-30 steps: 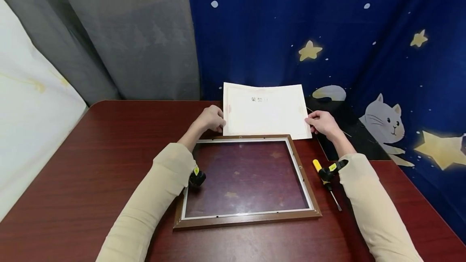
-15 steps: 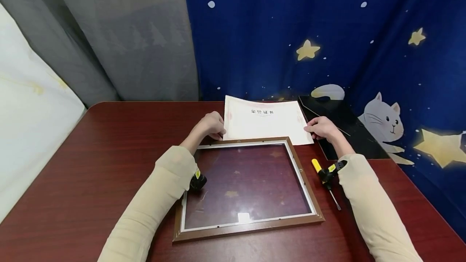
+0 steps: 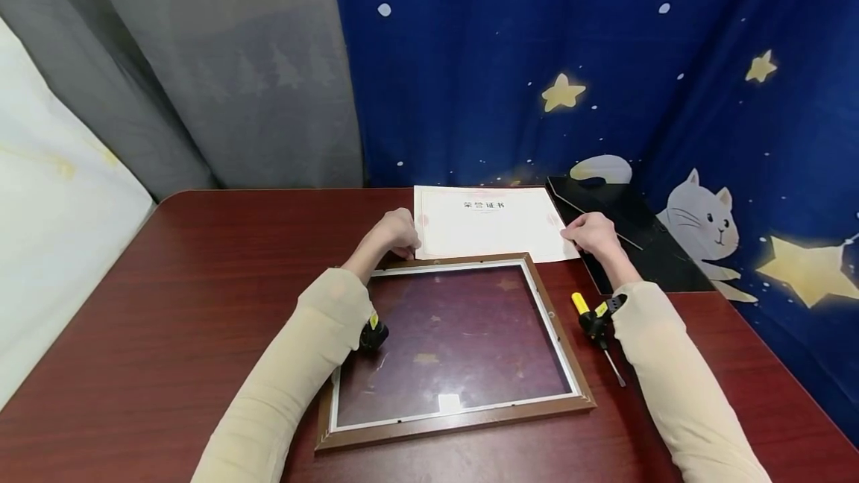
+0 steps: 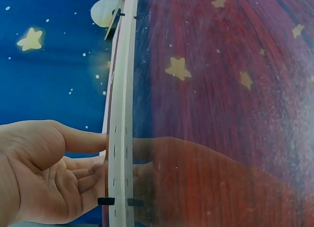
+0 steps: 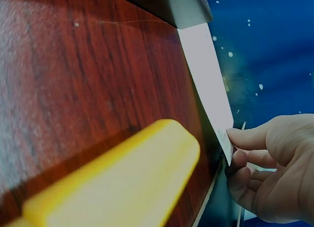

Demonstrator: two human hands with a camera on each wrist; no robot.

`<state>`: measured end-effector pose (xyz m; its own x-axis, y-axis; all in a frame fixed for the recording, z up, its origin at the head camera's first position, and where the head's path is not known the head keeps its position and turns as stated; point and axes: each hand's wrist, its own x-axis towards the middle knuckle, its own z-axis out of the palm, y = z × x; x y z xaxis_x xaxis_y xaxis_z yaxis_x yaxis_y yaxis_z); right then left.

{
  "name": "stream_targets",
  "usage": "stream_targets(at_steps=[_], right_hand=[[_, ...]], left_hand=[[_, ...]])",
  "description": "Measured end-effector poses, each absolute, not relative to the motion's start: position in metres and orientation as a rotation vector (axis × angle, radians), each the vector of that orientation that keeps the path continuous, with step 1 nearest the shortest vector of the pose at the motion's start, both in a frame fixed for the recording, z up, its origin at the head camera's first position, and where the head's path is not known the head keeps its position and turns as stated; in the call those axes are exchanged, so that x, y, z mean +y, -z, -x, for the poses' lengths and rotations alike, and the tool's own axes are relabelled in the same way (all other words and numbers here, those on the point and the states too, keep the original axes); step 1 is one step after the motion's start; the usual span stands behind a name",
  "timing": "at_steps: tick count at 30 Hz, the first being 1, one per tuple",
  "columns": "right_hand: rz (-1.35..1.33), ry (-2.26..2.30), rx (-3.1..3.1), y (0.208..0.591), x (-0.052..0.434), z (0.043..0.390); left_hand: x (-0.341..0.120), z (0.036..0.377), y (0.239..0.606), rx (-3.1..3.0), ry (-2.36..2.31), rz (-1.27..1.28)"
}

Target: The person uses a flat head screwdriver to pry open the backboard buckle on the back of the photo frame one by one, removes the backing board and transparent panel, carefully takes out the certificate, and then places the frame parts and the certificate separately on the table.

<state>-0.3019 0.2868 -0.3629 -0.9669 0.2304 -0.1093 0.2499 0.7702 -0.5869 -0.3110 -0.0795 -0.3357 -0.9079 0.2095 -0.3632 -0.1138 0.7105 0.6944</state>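
Note:
A white certificate [image 3: 493,226] with a line of printed characters lies behind the picture frame. The right hand [image 3: 593,234] pinches its right edge; in the right wrist view the thumb and fingers [image 5: 239,132] grip the sheet's corner. At the left edge is the left hand [image 3: 397,232], its thumb and curled fingers holding the paper; the frame's border partly hides those fingertips in the left wrist view. The brown picture frame [image 3: 456,429], with a white inner border and a clear pane, lies on the table nearer the person, under the left wrist.
A screwdriver [image 3: 581,304] with a yellow handle lies right of the frame, beneath the right wrist camera. Black flat boards [image 3: 661,259] lie at the table's back right corner. Curtains [image 3: 470,58] hang behind the reddish-brown table [image 3: 221,297].
The certificate's raised far edge has come down and the sheet now lies flatter, its full heading visible. Both hands stay at its side edges. The frame appears slightly lower in view.

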Motion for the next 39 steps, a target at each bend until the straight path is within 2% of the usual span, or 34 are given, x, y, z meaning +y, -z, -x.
stream_targets(at_steps=[24,39], right_hand=[[-0.478,0.892,2.905,0.36,0.272,0.302],[-0.159,1.043,2.97,0.345,0.261,0.27]], left_hand=[[-0.086,0.313,0.335,2.589,-0.934,-0.086],[-0.121,0.283,0.314,2.654,-1.093,-0.288]])
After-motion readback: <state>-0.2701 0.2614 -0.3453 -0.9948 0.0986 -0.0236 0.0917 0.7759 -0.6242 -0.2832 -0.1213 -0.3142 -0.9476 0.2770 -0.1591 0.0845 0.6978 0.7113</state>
